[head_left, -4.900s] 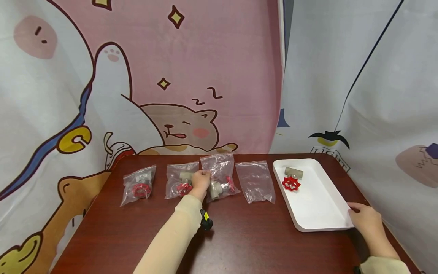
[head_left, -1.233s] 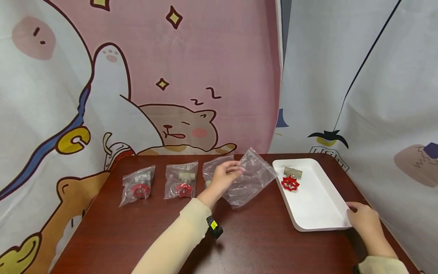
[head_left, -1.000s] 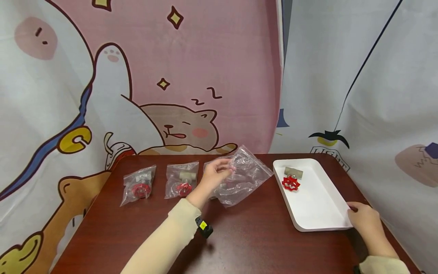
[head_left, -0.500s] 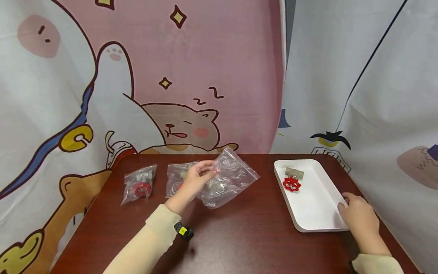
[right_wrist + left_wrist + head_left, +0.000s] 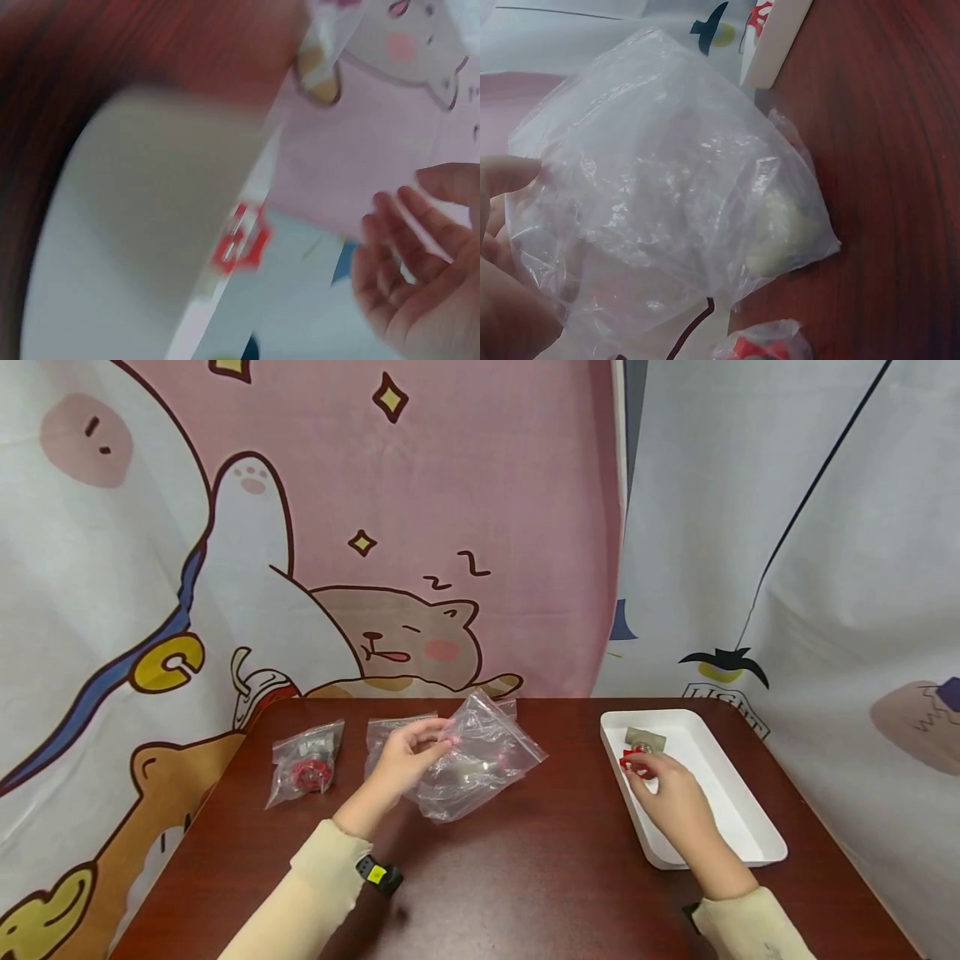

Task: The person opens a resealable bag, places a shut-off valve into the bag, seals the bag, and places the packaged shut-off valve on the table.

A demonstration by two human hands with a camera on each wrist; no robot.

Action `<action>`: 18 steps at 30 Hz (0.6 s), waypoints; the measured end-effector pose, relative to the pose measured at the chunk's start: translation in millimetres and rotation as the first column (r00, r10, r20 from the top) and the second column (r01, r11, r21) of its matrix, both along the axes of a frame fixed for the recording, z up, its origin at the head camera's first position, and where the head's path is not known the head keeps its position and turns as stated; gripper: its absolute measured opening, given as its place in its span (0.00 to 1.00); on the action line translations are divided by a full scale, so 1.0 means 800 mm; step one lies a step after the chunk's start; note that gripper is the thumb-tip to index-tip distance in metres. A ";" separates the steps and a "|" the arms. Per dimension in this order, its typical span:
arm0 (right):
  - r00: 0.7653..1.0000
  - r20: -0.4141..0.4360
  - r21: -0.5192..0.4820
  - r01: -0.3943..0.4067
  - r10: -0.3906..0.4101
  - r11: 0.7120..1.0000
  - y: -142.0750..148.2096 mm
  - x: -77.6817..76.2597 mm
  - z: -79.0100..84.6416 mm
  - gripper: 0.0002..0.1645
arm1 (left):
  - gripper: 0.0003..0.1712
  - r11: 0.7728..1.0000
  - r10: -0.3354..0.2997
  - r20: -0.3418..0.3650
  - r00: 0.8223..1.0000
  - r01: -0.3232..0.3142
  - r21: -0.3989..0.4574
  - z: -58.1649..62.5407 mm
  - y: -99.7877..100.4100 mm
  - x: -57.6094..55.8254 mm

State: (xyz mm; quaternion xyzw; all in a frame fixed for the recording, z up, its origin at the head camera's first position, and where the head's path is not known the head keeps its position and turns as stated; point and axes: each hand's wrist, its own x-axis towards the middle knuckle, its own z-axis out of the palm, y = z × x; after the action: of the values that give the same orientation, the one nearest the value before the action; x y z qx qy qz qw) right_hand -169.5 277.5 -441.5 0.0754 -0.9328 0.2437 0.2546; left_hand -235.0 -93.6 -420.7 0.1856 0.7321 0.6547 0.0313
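Note:
My left hand (image 5: 397,764) pinches a clear zip-lock bag (image 5: 480,760) by its edge, raised over the table. The bag hangs slanted and overlaps two bagged valves behind it; a pale fitting (image 5: 776,232) shows through its corner in the left wrist view. My right hand (image 5: 678,797) reaches over the white tray (image 5: 738,818), its fingertips overlapping the valve's red handwheel in the head view. The right wrist view shows those fingers (image 5: 375,232) loosely bent and apart from the handwheel (image 5: 240,236). The valve's grey-beige pipe body (image 5: 645,741) lies in the tray's far left corner.
Another bagged valve (image 5: 309,768) with a red handwheel lies at the table's left. The dark red-brown table (image 5: 510,885) ends at a printed cloth backdrop (image 5: 525,527). A dark band with a yellow mark (image 5: 378,874) sits on my left wrist.
My left hand has picked up the flat zip-lock bag beside the tray and carried it leftward. My right hand has let go of the tray's right edge and moved left to the valve.

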 end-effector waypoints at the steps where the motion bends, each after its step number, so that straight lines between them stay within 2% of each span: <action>1: 0.999 -0.013 -0.019 -0.041 0.040 0.999 -0.010 -0.003 0.000 0.13 | 0.18 1.000 -0.013 -0.009 1.000 0.013 -0.005 0.000 -0.002 0.000; 6: 0.982 -0.006 -0.108 -0.190 0.190 0.976 -0.056 -0.013 0.003 0.12 | 0.18 0.994 -0.092 -0.058 0.994 0.088 -0.058 -0.003 -0.008 0.002; 11: 0.946 0.043 -0.233 -0.303 0.321 0.924 -0.093 -0.018 0.007 0.11 | 0.17 0.987 -0.130 -0.074 0.989 0.122 -0.106 -0.005 -0.013 0.008; 16: 0.917 0.066 -0.295 -0.360 0.395 0.885 -0.118 -0.022 0.007 0.12 | 0.16 0.983 -0.141 -0.077 0.987 0.130 -0.126 -0.008 -0.016 0.010; 18: 0.912 0.070 -0.293 -0.370 0.405 0.882 -0.124 -0.024 0.005 0.11 | 0.16 0.983 -0.139 -0.072 0.988 0.128 -0.134 -0.008 -0.018 0.011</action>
State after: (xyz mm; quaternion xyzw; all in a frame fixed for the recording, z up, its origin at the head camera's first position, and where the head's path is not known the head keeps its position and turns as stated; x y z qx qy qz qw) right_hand -188.8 178.7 -437.5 0.2088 -0.8706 0.4202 0.1477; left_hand -226.4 -107.7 -427.0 0.2581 0.7595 0.5944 0.0573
